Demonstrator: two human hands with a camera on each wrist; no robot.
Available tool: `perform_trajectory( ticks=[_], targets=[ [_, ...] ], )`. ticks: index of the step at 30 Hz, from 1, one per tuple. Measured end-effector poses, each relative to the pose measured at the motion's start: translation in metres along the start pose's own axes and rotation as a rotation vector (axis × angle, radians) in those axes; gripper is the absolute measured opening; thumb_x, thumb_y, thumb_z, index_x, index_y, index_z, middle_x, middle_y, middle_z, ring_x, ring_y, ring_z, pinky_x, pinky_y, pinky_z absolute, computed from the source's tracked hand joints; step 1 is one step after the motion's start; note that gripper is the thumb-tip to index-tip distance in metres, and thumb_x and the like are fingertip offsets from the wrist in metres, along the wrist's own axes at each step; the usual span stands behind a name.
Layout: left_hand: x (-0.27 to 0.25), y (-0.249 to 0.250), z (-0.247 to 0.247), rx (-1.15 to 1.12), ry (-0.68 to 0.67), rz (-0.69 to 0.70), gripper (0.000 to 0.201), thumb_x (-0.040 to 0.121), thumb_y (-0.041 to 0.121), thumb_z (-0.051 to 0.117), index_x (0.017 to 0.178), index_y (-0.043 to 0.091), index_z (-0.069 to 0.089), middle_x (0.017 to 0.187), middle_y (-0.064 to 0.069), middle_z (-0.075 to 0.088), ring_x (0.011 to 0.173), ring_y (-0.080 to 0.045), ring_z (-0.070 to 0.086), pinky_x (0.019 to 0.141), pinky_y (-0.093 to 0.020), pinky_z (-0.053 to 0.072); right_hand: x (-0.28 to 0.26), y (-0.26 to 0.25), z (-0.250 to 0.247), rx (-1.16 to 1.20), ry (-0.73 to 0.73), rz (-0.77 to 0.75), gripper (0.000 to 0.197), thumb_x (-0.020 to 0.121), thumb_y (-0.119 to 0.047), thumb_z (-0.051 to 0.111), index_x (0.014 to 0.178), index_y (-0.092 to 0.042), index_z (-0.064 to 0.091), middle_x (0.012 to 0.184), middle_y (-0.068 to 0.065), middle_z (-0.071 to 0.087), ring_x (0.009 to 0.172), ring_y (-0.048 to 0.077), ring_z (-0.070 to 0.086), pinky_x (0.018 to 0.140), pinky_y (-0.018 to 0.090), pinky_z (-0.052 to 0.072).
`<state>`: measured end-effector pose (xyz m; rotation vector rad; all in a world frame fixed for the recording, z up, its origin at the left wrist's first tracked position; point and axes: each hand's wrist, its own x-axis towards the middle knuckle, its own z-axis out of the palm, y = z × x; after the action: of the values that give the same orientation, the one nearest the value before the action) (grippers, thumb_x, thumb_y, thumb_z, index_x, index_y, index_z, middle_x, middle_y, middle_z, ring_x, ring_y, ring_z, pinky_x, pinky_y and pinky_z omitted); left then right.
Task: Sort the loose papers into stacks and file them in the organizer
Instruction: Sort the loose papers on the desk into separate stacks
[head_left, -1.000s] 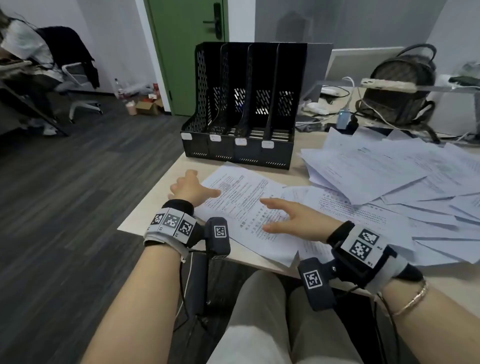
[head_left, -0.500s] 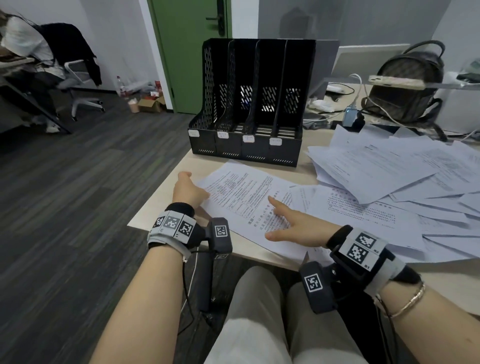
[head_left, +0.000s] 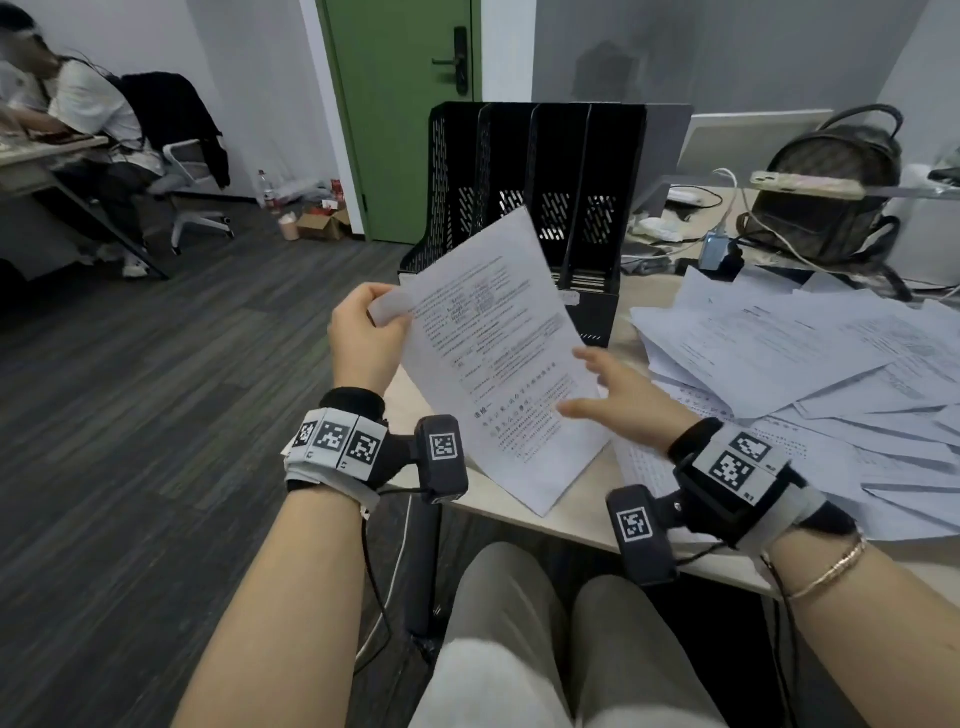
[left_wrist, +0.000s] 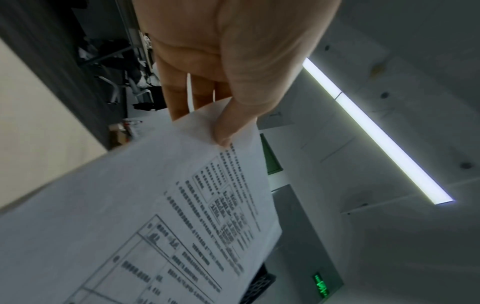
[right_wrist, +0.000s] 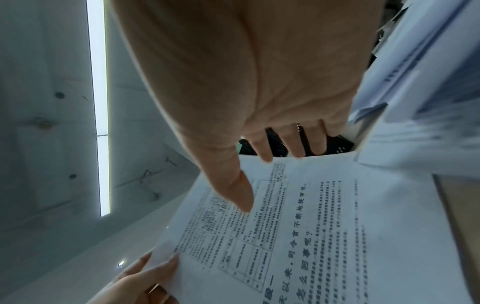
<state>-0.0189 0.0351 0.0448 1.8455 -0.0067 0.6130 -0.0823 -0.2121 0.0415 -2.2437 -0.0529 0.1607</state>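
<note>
My left hand pinches the upper left corner of a printed sheet and holds it tilted up above the desk's near left corner. The pinch shows close up in the left wrist view, thumb on top of the sheet. My right hand is at the sheet's right edge with fingers straight and spread. In the right wrist view its thumb lies over the printed face and its fingers pass behind the edge. The black four-slot organizer stands behind, partly hidden. Loose papers cover the desk at right.
A dark backpack, a phone on a glass shelf and cables with a charger sit behind the papers. The desk's front edge is over my knees. A person sits at a far-left desk beside an office chair.
The sheet lay flat on the desk under both hands. My left hand has taken its corner and lifted it up in front of the organizer; my right hand has come off the desk to its right edge.
</note>
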Motion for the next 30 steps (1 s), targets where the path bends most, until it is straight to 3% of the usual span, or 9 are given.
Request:
perform_trajectory(
  ticks=[6, 8, 12, 14, 17, 20, 24, 27, 30],
  targets=[
    [0.017, 0.026, -0.010, -0.098, 0.063, 0.113, 0.016, 0.083, 0.003, 0.059, 0.091, 0.016, 0.056, 0.085, 0.007, 0.060, 0.077, -0.006, 0.055, 0.069, -0.021, 0.047, 0.022, -0.009, -0.025, 0.139, 0.289, 0.014, 0.082, 0.084, -0.014, 0.068, 0.148, -0.014, 0.017, 0.153, 0.009, 0.027, 0.139, 0.023, 0.029, 0.108, 0.033, 0.028],
    [0.021, 0.032, -0.011, -0.111, 0.057, 0.122, 0.017, 0.083, 0.001, 0.058, 0.093, 0.015, 0.054, 0.087, 0.005, 0.060, 0.077, -0.005, 0.054, 0.068, -0.018, 0.047, 0.028, -0.010, -0.030, 0.167, 0.297, 0.032, 0.079, 0.086, -0.016, 0.066, 0.148, -0.013, 0.017, 0.152, 0.011, 0.029, 0.137, 0.023, 0.031, 0.102, 0.030, 0.031],
    [0.026, 0.040, -0.014, -0.121, 0.064, 0.141, 0.015, 0.084, 0.004, 0.057, 0.088, 0.018, 0.053, 0.084, 0.011, 0.058, 0.074, -0.002, 0.053, 0.064, -0.013, 0.044, 0.036, -0.009, -0.030, 0.211, 0.267, 0.012, 0.062, 0.089, -0.017, 0.063, 0.142, -0.010, 0.032, 0.136, 0.014, 0.049, 0.105, 0.016, 0.051, 0.080, 0.016, 0.040],
    [0.028, 0.043, -0.016, -0.132, 0.055, 0.145, 0.015, 0.086, 0.006, 0.058, 0.087, 0.020, 0.053, 0.084, 0.011, 0.059, 0.074, -0.001, 0.053, 0.064, -0.014, 0.045, 0.038, -0.010, -0.028, 0.222, 0.301, -0.008, 0.056, 0.089, -0.016, 0.063, 0.139, -0.010, 0.039, 0.131, 0.009, 0.050, 0.101, 0.014, 0.049, 0.061, 0.010, 0.039],
    [0.029, 0.047, -0.018, -0.164, 0.037, 0.133, 0.018, 0.087, 0.004, 0.058, 0.085, 0.021, 0.053, 0.083, 0.010, 0.058, 0.066, 0.007, 0.053, 0.058, -0.011, 0.044, 0.037, -0.014, -0.027, 0.218, 0.297, -0.066, 0.048, 0.087, -0.019, 0.065, 0.131, -0.010, 0.048, 0.116, 0.003, 0.052, 0.100, 0.011, 0.053, 0.057, 0.009, 0.039],
    [0.029, 0.048, -0.017, -0.172, 0.048, 0.118, 0.016, 0.087, 0.002, 0.057, 0.089, 0.017, 0.053, 0.082, 0.009, 0.058, 0.062, 0.011, 0.053, 0.058, -0.010, 0.044, 0.033, -0.016, -0.023, 0.259, 0.182, -0.108, 0.021, 0.090, -0.014, 0.062, 0.107, -0.003, 0.064, 0.085, 0.003, 0.063, 0.056, 0.002, 0.054, 0.044, 0.010, 0.036],
    [0.026, 0.044, -0.010, -0.130, 0.047, 0.034, 0.037, 0.084, 0.003, 0.063, 0.117, 0.012, 0.048, 0.110, 0.003, 0.056, 0.096, -0.003, 0.057, 0.083, -0.021, 0.051, 0.031, -0.005, -0.018, 0.317, 0.239, -0.067, 0.012, 0.091, -0.009, 0.059, 0.096, -0.002, 0.067, 0.072, 0.007, 0.060, 0.038, 0.004, 0.040, 0.038, 0.015, 0.030],
    [0.018, 0.041, -0.002, 0.034, 0.049, -0.001, 0.061, 0.081, 0.014, 0.069, 0.133, 0.017, 0.037, 0.134, -0.003, 0.043, 0.122, -0.017, 0.042, 0.105, -0.033, 0.037, 0.029, 0.002, -0.013, 0.319, 0.308, -0.009, 0.012, 0.090, -0.009, 0.060, 0.097, -0.003, 0.068, 0.067, 0.001, 0.059, 0.035, -0.002, 0.042, 0.037, 0.012, 0.032],
    [0.006, 0.041, 0.007, 0.264, -0.063, -0.047, 0.067, 0.082, 0.025, 0.069, 0.138, 0.018, 0.032, 0.144, -0.006, 0.030, 0.132, -0.024, 0.027, 0.111, -0.041, 0.025, 0.028, 0.007, -0.002, 0.310, 0.316, 0.048, 0.012, 0.090, -0.008, 0.059, 0.099, -0.007, 0.066, 0.066, -0.002, 0.058, 0.038, -0.002, 0.045, 0.038, 0.013, 0.034]
  ],
)
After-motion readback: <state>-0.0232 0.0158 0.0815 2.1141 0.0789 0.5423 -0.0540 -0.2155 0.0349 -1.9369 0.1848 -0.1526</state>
